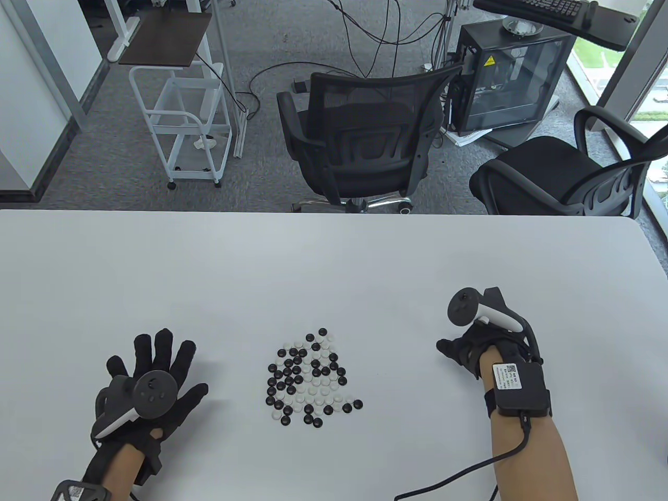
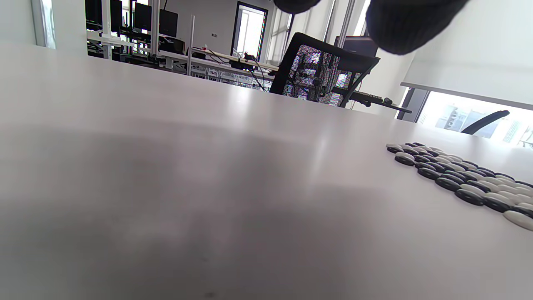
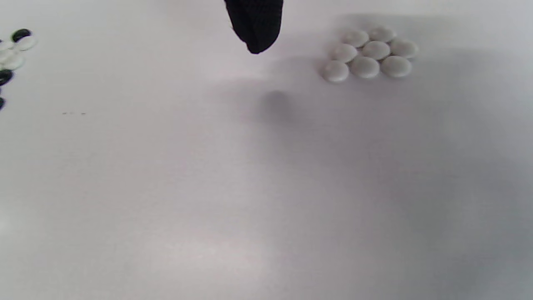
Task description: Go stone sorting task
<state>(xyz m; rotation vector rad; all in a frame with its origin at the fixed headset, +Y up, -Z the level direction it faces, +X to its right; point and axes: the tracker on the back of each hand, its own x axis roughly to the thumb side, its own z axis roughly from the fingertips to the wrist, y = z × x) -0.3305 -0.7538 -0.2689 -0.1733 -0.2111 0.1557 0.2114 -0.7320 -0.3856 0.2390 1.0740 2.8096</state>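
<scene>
Left hand lies flat on the bench, fingers spread, holding nothing. Right hand: grip cannot be told; seven white stones lie beneath it, mixed stones between the hands.

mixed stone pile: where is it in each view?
Table view: mixed stone pile at centre bottom, between the two hands.
Left wrist view: along the right edge, a low band of black and white stones.
Right wrist view: only its fringe shows at the top left edge; the separate cluster of white stones is at upper right.
Shared landmark: the white table, and the pile itself.
</scene>
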